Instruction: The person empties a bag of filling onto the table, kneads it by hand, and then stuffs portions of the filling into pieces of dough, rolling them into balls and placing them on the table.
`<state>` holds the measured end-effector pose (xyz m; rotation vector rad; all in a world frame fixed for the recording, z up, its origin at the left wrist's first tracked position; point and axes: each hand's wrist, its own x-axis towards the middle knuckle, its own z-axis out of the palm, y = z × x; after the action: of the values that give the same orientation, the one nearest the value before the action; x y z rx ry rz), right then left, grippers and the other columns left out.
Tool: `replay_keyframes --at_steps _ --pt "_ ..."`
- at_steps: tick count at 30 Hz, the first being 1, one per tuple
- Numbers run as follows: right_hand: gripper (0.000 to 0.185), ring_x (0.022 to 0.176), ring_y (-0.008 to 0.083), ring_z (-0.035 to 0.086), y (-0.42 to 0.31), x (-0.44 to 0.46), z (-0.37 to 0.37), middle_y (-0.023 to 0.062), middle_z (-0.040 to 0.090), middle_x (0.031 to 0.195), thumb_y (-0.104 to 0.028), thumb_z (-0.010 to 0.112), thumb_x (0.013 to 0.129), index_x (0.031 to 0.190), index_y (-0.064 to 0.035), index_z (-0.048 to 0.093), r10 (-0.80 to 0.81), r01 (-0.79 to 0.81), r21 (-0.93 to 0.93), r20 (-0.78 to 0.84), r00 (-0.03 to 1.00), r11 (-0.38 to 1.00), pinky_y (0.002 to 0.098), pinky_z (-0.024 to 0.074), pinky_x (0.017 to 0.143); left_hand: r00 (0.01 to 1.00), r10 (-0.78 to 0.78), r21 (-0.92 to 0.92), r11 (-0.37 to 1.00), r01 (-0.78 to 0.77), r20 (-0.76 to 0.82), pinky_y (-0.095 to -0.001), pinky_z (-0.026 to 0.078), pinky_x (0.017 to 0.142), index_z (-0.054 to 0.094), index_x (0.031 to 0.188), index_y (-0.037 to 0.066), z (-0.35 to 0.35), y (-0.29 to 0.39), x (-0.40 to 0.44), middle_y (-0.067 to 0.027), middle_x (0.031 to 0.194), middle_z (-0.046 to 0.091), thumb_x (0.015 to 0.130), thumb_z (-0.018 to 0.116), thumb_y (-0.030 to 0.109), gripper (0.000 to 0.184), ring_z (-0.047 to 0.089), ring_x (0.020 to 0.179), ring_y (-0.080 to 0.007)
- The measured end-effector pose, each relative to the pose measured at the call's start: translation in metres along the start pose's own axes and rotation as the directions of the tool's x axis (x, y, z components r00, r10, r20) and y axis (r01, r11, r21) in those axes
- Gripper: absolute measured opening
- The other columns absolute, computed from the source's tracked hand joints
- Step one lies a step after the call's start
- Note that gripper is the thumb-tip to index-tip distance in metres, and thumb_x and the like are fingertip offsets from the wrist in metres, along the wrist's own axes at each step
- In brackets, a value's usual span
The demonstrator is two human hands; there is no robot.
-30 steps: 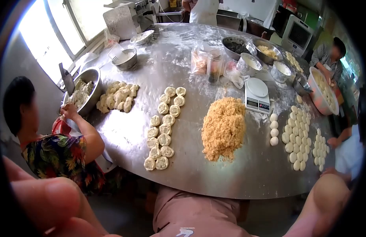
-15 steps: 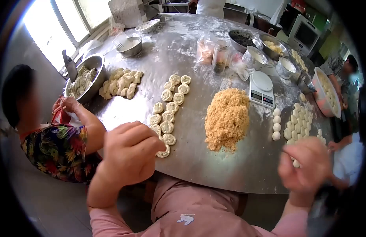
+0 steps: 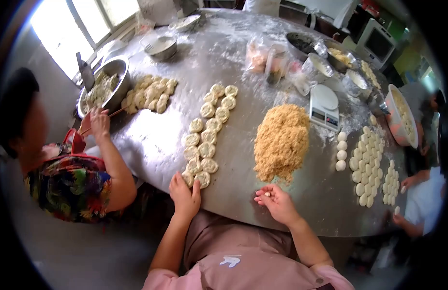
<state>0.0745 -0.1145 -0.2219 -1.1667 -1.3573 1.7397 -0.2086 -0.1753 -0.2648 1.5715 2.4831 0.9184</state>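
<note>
My left hand [image 3: 185, 197] is at the near end of a double row of round, flattened dough pieces [image 3: 207, 150]. Its thumb and fingers are spread apart beside the lowest pieces; whether they touch one I cannot tell. Just below a mound of tan crumbly filling [image 3: 282, 142], my right hand [image 3: 281, 205] is half curled, palm up. A small pale bit, probably dough [image 3: 267, 194], sits between its thumb and fingers.
A scale [image 3: 324, 107] and rows of white dough balls [image 3: 367, 166] lie to the right. At left, a co-worker [image 3: 71, 188] holds a stick by a metal bowl [image 3: 118, 92] and a dough pile [image 3: 151, 93]. Another person's hand [image 3: 402, 220] is at the right edge.
Both hands have come down and inward: the left to the near end of the dough rows, the right to below the filling. The co-worker's hands at left have risen, with a stick visible.
</note>
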Motion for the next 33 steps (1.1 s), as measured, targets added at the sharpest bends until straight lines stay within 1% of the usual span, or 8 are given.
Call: replay_keyframes --at_steps 4,9,13,16,17,20,23,33 --pt "0.020 0.063 0.0058 0.059 -0.010 0.003 0.008 0.0032 0.063 0.082 -0.012 0.065 0.092 0.104 0.0012 0.057 0.091 -0.089 -0.064 0.023 0.996 0.994 0.0199 0.0478 0.054 0.998 -0.052 -0.007 0.999 0.052 -0.044 -0.0486 0.037 0.095 0.051 0.117 -0.006 -0.001 0.005 0.011 -0.0250 0.115 0.054 0.087 0.063 0.025 0.045 0.049 0.109 -0.0415" --pt "0.019 0.069 0.0068 0.061 0.000 0.005 0.010 0.0036 0.064 0.085 -0.010 0.062 0.093 0.106 0.0026 0.056 0.011 -0.011 -0.060 0.000 1.000 0.998 0.0202 0.0508 0.062 0.988 -0.150 -0.158 0.977 0.141 -0.044 -0.0439 0.046 0.076 0.054 0.098 -0.001 -0.008 0.015 0.012 -0.0211 0.093 0.060 0.083 0.071 0.020 0.030 0.057 0.084 -0.0391" --pt "0.017 0.078 0.0104 0.065 -0.005 0.008 0.017 0.0058 0.066 0.091 -0.007 0.057 0.096 0.108 0.0043 0.055 -0.053 0.053 0.050 -0.016 0.998 0.997 0.0219 0.0537 0.070 0.942 -0.334 -0.437 0.852 0.289 -0.028 -0.0319 0.049 0.065 0.053 0.099 -0.002 -0.013 0.011 0.008 -0.0079 0.083 0.060 0.079 0.079 0.019 0.038 0.060 0.072 -0.0197" --pt "0.016 0.082 0.0118 0.066 -0.024 0.011 0.022 0.0060 0.066 0.093 -0.005 0.054 0.096 0.109 0.0045 0.054 0.015 -0.014 0.090 -0.021 1.000 0.996 0.0227 0.0541 0.072 0.823 -0.383 -0.857 0.133 0.498 0.419 -0.0251 0.048 0.067 0.060 0.103 0.002 -0.044 0.042 0.015 -0.0017 0.087 0.062 0.092 0.065 0.023 0.024 0.058 0.073 -0.0100" --pt "0.016 0.083 0.0121 0.066 -0.033 0.012 0.024 0.0060 0.066 0.093 -0.005 0.053 0.097 0.110 0.0044 0.054 0.055 -0.053 0.105 -0.012 0.998 0.993 0.0229 0.0541 0.072 0.787 -0.253 -0.826 -0.137 0.547 0.563 -0.0249 0.048 0.068 0.061 0.104 0.003 -0.048 0.049 0.017 -0.0017 0.088 0.062 0.096 0.060 0.027 0.025 0.058 0.074 -0.0100" --pt "0.015 0.079 0.0086 0.063 -0.038 0.013 0.032 0.0039 0.067 0.092 -0.009 0.061 0.094 0.105 0.0009 0.058 -0.119 0.119 0.049 -0.014 0.993 0.992 0.0216 0.0518 0.067 0.619 0.113 -0.510 -0.465 0.724 0.777 -0.0299 0.047 0.071 0.060 0.097 0.007 -0.029 0.082 0.017 -0.0017 0.086 0.062 0.100 0.048 0.039 0.034 0.059 0.082 -0.0146" --pt "0.015 0.069 0.0065 0.057 -0.042 0.014 0.039 0.0016 0.064 0.087 -0.010 0.071 0.087 0.098 -0.0029 0.064 -0.389 0.371 -0.164 -0.101 0.916 0.914 0.0214 0.0480 0.061 0.448 0.219 -0.326 -0.430 0.842 0.867 -0.0371 0.050 0.088 0.056 0.102 0.012 -0.010 0.114 0.018 -0.0054 0.103 0.061 0.100 0.040 0.049 0.040 0.060 0.099 -0.0214" --pt "0.021 0.062 0.0141 0.060 -0.045 0.009 0.039 0.0082 0.065 0.081 -0.002 0.070 0.083 0.102 -0.0036 0.062 -0.534 0.374 -0.558 -0.151 0.832 0.741 0.0273 0.0490 0.056 0.513 0.192 -0.456 -0.274 0.847 0.837 -0.0413 0.046 0.097 0.042 0.130 0.007 0.011 0.138 -0.001 -0.0101 0.116 0.055 0.103 0.032 0.045 0.048 0.055 0.112 -0.0260"
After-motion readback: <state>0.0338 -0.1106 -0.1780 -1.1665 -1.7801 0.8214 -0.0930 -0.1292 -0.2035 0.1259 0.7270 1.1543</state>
